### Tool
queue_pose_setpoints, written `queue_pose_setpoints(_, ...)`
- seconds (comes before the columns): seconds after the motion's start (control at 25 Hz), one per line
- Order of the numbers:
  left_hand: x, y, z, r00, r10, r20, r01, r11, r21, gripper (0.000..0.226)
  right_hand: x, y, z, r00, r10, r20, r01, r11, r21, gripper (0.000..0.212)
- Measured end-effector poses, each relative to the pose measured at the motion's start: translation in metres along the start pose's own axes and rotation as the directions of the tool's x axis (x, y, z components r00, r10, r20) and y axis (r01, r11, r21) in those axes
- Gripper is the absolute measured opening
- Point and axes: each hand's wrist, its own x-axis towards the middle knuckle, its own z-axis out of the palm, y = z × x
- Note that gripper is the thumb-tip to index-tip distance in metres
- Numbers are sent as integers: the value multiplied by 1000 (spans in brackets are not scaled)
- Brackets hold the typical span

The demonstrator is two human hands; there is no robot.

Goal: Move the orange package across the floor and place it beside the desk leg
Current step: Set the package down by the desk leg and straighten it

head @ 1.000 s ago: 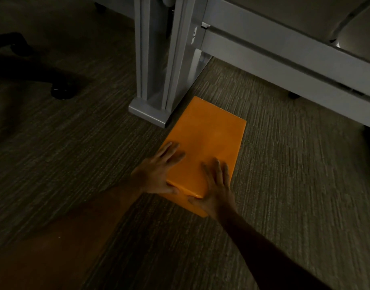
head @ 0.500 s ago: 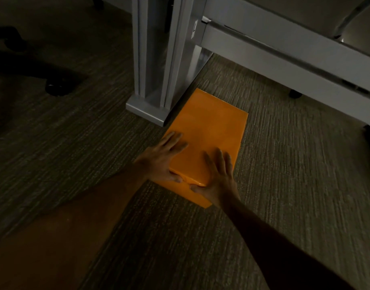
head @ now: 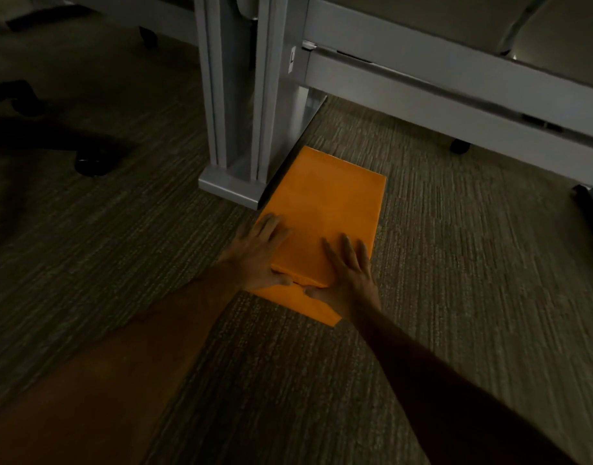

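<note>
The orange package (head: pixel 328 209) lies flat on the carpet, its far left edge right against the foot of the grey desk leg (head: pixel 241 105). My left hand (head: pixel 258 253) grips the near left corner, fingers spread on top and thumb on the near side. My right hand (head: pixel 350 273) presses flat on the near right part, thumb against the near side. The near end of the package is partly hidden under both hands.
A grey desk crossbeam (head: pixel 456 92) runs to the right above the floor. A dark chair base with a caster (head: pixel 90 162) stands at the left. Small casters (head: pixel 461 146) sit at the right under the beam. Carpet (head: pixel 456 297) covers the floor.
Both hands have slid the package a little farther forward along the desk leg's foot, and the view has shifted slightly.
</note>
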Motion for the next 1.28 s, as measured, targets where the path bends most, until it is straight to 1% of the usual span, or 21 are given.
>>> queue_pose_setpoints(0.08, -8, 5, 4, 999, -50, 6, 50, 998, -46, 117, -2, -4, -2, 999, 17, 42, -19, 999, 43, 122)
queue_pose_setpoints(0.12, -11, 6, 5, 997, -71, 21, 72, 993, -91, 116, -2, -4, -5, 998, 11, 65, -17, 995, 102, 119)
queue_pose_setpoints(0.16, -13, 5, 6, 996, -83, 36, 88, 985, -151, 116, -3, -3, -9, 997, -7, 70, -6, 983, 184, 111)
queue_pose_setpoints(0.24, -14, 2, 3, 995, -82, 47, 93, 947, -308, 113, -7, 1, -15, 1000, -5, 2, 4, 936, 352, 87)
queue_pose_setpoints(0.28, -13, 1, 1, 995, -88, 41, 97, 916, -389, 106, -12, 4, -15, 998, 34, -44, -14, 920, 391, 76)
queue_pose_setpoints(0.32, -12, 0, 0, 994, -109, 32, 112, 880, -463, 97, -17, 3, -12, 993, 98, -72, -57, 900, 433, 71)
queue_pose_setpoints(0.36, -11, -1, 1, 989, -148, 28, 141, 839, -526, 88, -23, 0, -7, 980, 186, -65, -128, 853, 506, 72)
queue_pose_setpoints(0.4, -10, -1, 1, 979, -203, 32, 183, 793, -581, 84, -26, -7, -3, 957, 289, -30, -213, 768, 605, 76)
queue_pose_setpoints(0.44, -9, 1, 2, 961, -275, 36, 235, 737, -633, 90, -27, -14, -2, 926, 378, 28, -293, 668, 684, 81)
queue_pose_setpoints(0.48, -9, 3, 3, 930, -365, 40, 290, 663, -690, 103, -26, -19, -2, 900, 430, 74, -338, 578, 743, 84)
queue_pose_setpoints(0.52, -11, 7, 4, 891, -451, 42, 329, 581, -744, 114, -24, -20, -3, 885, 454, 102, -358, 523, 773, 86)
queue_pose_setpoints(0.56, -13, 11, 5, 858, -512, 41, 344, 512, -787, 120, -23, -17, -4, 881, 458, 117, -357, 482, 800, 87)
queue_pose_setpoints(0.64, -19, 18, 13, 810, -581, 82, 371, 399, -838, 119, -23, -12, -7, 886, 433, 167, -369, 438, 819, 88)
queue_pose_setpoints(0.68, -23, 21, 17, 787, -605, 119, 387, 334, -860, 119, -23, -9, -7, 891, 412, 189, -386, 469, 795, 88)
queue_pose_setpoints(0.72, -26, 24, 20, 772, -618, 147, 382, 266, -885, 120, -23, -7, -6, 896, 395, 203, -403, 531, 745, 89)
queue_pose_setpoints(0.8, -29, 25, 23, 789, -595, 154, 316, 177, -932, 115, -22, -5, -6, 909, 366, 200, -405, 660, 633, 90)
queue_pose_setpoints(0.84, -29, 24, 23, 806, -573, 151, 290, 160, -944, 110, -21, -4, -5, 916, 346, 205, -396, 688, 608, 91)
queue_pose_setpoints(0.92, -29, 23, 21, 823, -547, 151, 275, 152, -949, 105, -19, 0, -6, 921, 306, 240, -389, 692, 609, 91)
queue_pose_setpoints(1.04, -28, 19, 21, 819, -550, 165, 286, 142, -948, 106, -16, 0, -11, 910, 298, 287, -414, 667, 620, 93)
queue_pose_setpoints(1.2, -22, 11, 23, 820, -550, 157, 270, 130, -954, 106, -4, -6, -12, 910, 289, 295, -413, 654, 633, 96)
queue_pose_setpoints(1.28, -16, 3, 23, 807, -570, 155, 271, 124, -954, 105, 6, -9, -11, 907, 297, 297, -420, 665, 617, 96)
